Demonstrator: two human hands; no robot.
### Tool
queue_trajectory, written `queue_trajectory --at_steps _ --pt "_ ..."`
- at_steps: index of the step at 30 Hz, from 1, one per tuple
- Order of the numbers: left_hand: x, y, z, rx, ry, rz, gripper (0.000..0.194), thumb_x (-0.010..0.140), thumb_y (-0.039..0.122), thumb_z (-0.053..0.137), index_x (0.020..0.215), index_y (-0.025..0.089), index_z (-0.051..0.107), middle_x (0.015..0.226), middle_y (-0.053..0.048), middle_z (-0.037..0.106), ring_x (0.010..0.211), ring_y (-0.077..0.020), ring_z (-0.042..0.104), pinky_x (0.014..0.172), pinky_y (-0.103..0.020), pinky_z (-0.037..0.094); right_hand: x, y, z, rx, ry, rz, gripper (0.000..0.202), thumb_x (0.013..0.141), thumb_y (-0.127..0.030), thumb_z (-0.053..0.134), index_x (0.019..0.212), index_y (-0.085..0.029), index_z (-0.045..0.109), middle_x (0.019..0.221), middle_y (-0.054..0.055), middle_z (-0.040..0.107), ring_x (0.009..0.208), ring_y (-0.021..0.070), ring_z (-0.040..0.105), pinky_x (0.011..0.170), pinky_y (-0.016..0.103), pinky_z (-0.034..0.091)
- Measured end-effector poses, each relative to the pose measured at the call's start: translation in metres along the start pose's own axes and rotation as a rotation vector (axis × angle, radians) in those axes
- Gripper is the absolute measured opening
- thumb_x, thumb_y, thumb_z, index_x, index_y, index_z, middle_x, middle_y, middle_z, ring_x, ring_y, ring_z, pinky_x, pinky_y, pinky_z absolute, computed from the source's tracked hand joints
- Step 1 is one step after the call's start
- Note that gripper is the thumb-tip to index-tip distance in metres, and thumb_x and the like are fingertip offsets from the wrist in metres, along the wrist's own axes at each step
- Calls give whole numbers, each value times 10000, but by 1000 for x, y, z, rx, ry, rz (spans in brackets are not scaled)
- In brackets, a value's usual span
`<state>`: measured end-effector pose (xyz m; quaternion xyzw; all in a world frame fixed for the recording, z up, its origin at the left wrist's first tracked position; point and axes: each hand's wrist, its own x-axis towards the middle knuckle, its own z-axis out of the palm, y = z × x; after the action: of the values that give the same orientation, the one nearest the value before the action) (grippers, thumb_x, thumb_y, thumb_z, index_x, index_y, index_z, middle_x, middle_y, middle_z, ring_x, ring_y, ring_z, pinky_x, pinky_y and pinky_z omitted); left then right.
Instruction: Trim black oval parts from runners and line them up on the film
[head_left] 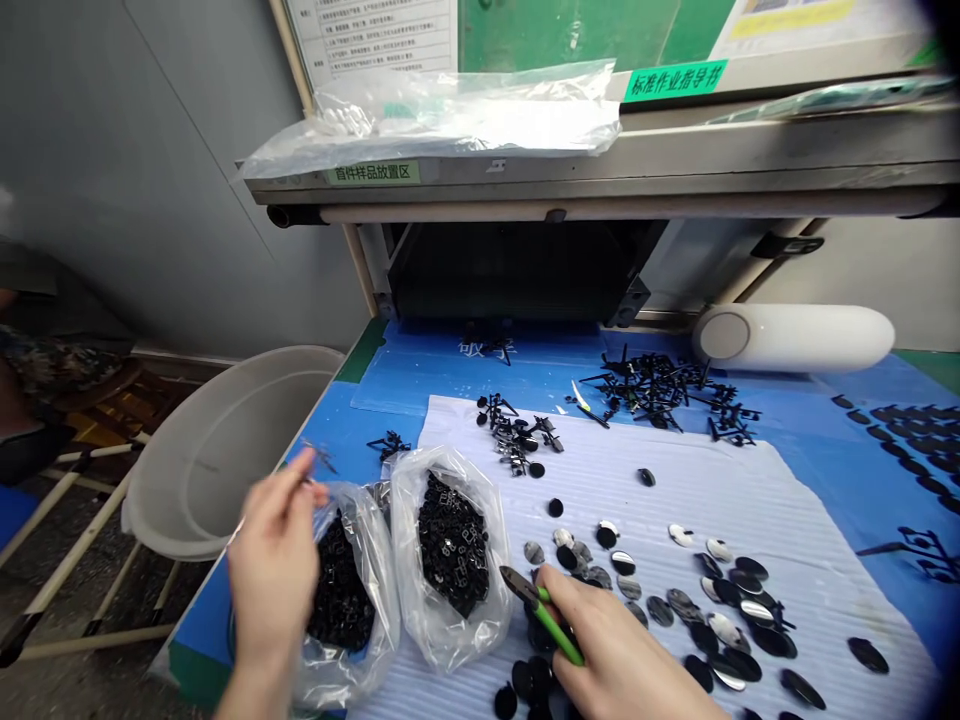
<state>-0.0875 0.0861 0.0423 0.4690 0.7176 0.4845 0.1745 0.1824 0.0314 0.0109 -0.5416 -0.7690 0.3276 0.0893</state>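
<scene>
My right hand (600, 640) is wrapped round green-handled nippers (546, 612), whose dark jaws point up and left beside the right bag. At the left, my left hand (276, 545) is raised near the table edge, thumb and fingers pinched. A thin dark plastic sprue piece (322, 457), smeared by motion, shows at its fingertips. Two clear plastic bags stand between my hands: the left bag (384, 590), partly behind my left hand, and the right bag (491, 600). Both hold small black plastic parts (454, 545). Round black discs (742, 665), some shiny, lie scattered around my right hand.
A large whitish bin (217, 450) stands beyond the table's left edge. Black sprue pieces (652, 385) are heaped at the back of the white foam sheet (780, 490). A white cylindrical device (802, 338) lies back right. Overhead runs a shelf (675, 165). Part of a person (45, 370) shows far left.
</scene>
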Motion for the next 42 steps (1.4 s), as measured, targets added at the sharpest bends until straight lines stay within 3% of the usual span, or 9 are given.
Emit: queue_trajectory --at_steps 2,4,6,9,13,20,28,35,42 --pt "42 -11 -15 570 -4 187 421 832 203 314 1232 124 419 1221 -169 385 1095 -292 420 922 -430 315 0 3 -1 10 15 -2 245 591 -24 385 721 -226 336 680 -12 510 620 174 487 528 246 285" --pt "71 -20 -15 682 -116 227 416 813 143 310 1200 119 460 1312 -181 285 1200 -353 276 957 -504 225 3 1 -2 18 24 -13 250 592 -22 386 734 -226 358 683 -6 520 626 180 497 531 250 296" --pt "83 -24 1 708 -292 273 352 805 163 380 1116 190 543 1244 -117 418 1160 -298 361 959 -436 274 7 -6 -4 18 30 -22 259 584 -17 388 736 -226 373 675 -7 521 625 181 503 531 250 305" --pt "81 -22 43 727 -548 314 216 807 289 469 962 217 601 1003 -31 596 921 -176 548 838 -338 418 12 -16 -7 8 13 -35 260 576 -14 386 729 -224 391 685 -3 530 623 179 512 526 248 314" --pt "77 -14 84 846 -615 236 272 808 334 479 1003 151 533 1015 -60 569 867 -177 560 737 -387 463 14 -18 -8 25 22 -50 256 566 -16 386 712 -225 407 688 -4 545 611 171 523 516 241 320" --pt "78 0 77 913 -634 271 258 808 297 486 1030 170 524 1066 -63 548 908 -184 546 767 -394 454 4 -9 -2 76 125 -40 254 558 -35 400 717 -233 414 655 -5 540 578 175 515 503 248 332" --pt "80 26 45 638 -500 319 173 805 271 460 870 169 584 949 -56 591 880 -192 546 802 -374 411 8 -17 -3 297 181 -42 190 603 -66 413 706 -225 407 680 -4 498 634 168 490 589 268 394" --pt "11 76 33 92 -800 310 153 774 266 461 780 190 594 839 -42 591 745 -157 574 659 -226 455 49 -35 -24 992 259 -58 137 790 -312 473 827 -217 381 924 17 495 681 124 476 635 273 414" --pt "-26 81 38 -276 -933 21 87 742 247 541 765 206 614 847 -40 555 786 -165 531 705 -234 426 56 -30 -24 1273 450 -176 227 746 -281 565 764 -215 349 774 -27 483 650 99 433 606 234 365"
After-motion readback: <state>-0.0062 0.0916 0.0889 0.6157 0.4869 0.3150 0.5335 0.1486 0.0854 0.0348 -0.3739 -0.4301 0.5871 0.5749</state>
